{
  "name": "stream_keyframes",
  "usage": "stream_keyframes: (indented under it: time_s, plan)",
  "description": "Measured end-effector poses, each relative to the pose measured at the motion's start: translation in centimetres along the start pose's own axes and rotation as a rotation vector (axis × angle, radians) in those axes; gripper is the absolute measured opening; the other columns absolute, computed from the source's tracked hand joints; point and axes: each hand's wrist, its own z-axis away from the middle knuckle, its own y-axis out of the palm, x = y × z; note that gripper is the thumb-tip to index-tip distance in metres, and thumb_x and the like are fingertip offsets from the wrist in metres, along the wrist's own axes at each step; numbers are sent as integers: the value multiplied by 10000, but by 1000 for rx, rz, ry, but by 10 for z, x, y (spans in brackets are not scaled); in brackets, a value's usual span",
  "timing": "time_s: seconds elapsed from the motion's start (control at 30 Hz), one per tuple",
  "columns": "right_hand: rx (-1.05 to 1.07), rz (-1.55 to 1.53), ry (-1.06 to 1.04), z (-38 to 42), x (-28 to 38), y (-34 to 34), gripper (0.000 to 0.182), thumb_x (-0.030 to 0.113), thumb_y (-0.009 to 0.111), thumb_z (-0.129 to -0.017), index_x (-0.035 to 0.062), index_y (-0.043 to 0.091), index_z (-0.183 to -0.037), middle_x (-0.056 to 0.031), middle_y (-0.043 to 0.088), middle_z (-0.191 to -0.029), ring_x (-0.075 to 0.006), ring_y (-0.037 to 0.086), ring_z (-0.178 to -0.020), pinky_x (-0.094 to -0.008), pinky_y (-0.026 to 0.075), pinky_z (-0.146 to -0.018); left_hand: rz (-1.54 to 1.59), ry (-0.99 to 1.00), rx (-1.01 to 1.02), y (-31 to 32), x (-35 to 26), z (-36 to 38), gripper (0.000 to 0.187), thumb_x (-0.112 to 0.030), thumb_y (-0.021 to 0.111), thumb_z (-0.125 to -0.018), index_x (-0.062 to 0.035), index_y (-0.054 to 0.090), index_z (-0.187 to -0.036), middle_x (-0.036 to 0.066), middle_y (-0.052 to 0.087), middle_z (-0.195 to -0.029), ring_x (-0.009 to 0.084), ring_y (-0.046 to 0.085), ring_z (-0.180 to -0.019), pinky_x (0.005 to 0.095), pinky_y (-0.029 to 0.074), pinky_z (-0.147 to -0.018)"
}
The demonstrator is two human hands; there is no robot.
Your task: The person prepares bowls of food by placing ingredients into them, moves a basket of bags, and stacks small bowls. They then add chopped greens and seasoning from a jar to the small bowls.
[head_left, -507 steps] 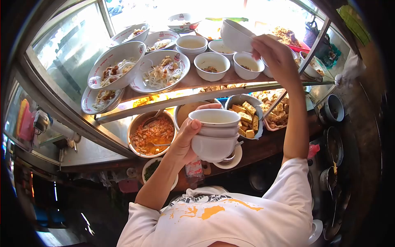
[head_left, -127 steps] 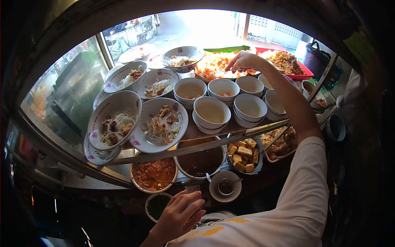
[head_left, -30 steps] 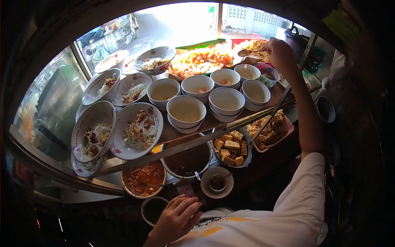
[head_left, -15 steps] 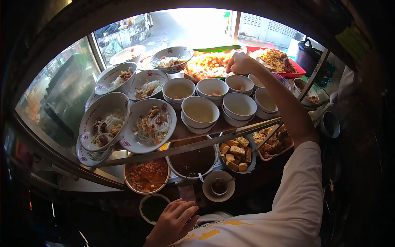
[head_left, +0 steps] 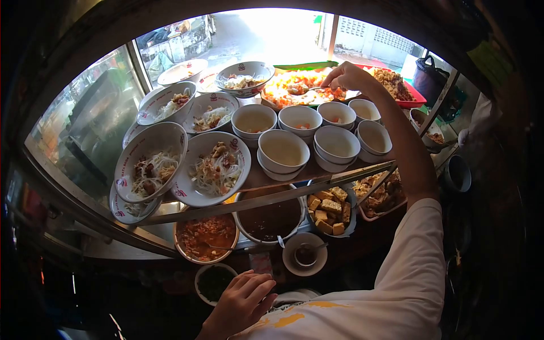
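Note:
My right hand reaches to the back of the shelf and grips a metal spoon. The spoon's bowl lies in the tray of orange diced food. Just in front of that tray stand several small white bowls, some with a few orange pieces in them. The nearer bowl holds only pale liquid. My left hand rests low by my chest with its fingers apart and holds nothing. It is near the small bowl of green herbs.
Plates of noodles fill the shelf's left side. Under the shelf rail sit a pot of red sauce, a dark sauce pot, a tofu container and a saucer with a spoon. A red tray of fried food stands at the back right.
My right hand has moved from over the row of small bowls back to the orange tray, with the spoon now lying in it. The left hand has stayed put.

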Motion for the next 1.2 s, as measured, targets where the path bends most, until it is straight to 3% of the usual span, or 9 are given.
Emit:
stream_keyframes:
  time_s: [0.27, 0.43, 0.57, 0.63, 0.67, 0.73, 0.8, 1.0, 1.2]
  plan:
    - [46, 36, -234, 93, 83, 0, 253, -50, 593, -794, 25, 736, -990, -59, 719, -881, -76, 638, -774, -250, 506, -678, 17, 37, 23, -2, 2, -10, 282, -140, 741, -798, -49, 622, -1038, 97, 654, -1056, 276, 635, -974, 426, 482, -957]
    - [-190, 387, -618, 123, 105, 37, 234, -40, 638, -799, 90, 752, -956, -103, 633, -721, -210, 626, -679, -328, 491, -652, 34, 75, 37, -2, 1, -15, 284, -132, 739, -799, -48, 618, -1042, 97, 654, -1065, 275, 634, -969, 430, 482, -951]
    - [-443, 487, -427, 70, 73, 18, 206, -28, 611, -822, 77, 751, -929, -123, 690, -815, -239, 658, -717, -344, 507, -675, 41, 98, 51, -2, 0, -17, 277, -132, 719, -819, -38, 610, -1056, 103, 646, -1073, 272, 628, -982, 433, 477, -952]
    - [-414, 531, -342, 16, 25, 19, 187, -14, 621, -816, 77, 753, -912, -146, 711, -908, -258, 677, -763, -354, 525, -718, 51, 104, 71, -2, 0, -16, 262, -143, 684, -859, -20, 594, -1073, 117, 630, -1082, 266, 616, -1010, 437, 464, -961]
    - [-377, 514, -266, -9, 3, 23, 239, -20, 575, -761, 91, 748, -883, -148, 705, -832, -273, 677, -788, -367, 528, -718, 52, 94, 63, -2, 0, -16, 270, -137, 701, -840, -29, 602, -1066, 109, 639, -1075, 270, 621, -996, 435, 470, -958]
    - [-334, 574, -129, -31, -9, 36, 250, -9, 609, -726, 106, 752, -896, -143, 712, -862, -283, 679, -822, -368, 531, -724, 58, 72, 46, -2, -1, -15, 289, -125, 735, -801, -46, 617, -1053, 95, 655, -1062, 277, 632, -967, 431, 480, -953]
    - [-270, 558, -175, -43, -17, 47, 257, -33, 576, -748, 57, 754, -910, -135, 720, -868, -245, 670, -718, -344, 533, -662, 58, 52, 32, -1, -1, -12, 289, -127, 735, -802, -48, 617, -1054, 95, 656, -1057, 276, 632, -967, 430, 479, -956]
    - [90, 148, -16, -26, 7, 37, 326, -6, 585, -677, 53, 760, -946, -69, 686, -753, -90, 551, -582, -247, 430, -511, 34, 6, 1, -1, 7, -4, 284, -130, 736, -802, -50, 620, -1049, 96, 658, -1050, 274, 633, -972, 427, 478, -962]
    - [111, 6, 101, -24, 12, 33, 264, 38, 623, -748, 83, 758, -970, -47, 683, -751, -95, 547, -621, -240, 426, -512, 39, 34, 11, -2, 2, -10, 279, -134, 741, -796, -49, 626, -1037, 95, 659, -1050, 275, 635, -972, 426, 479, -961]
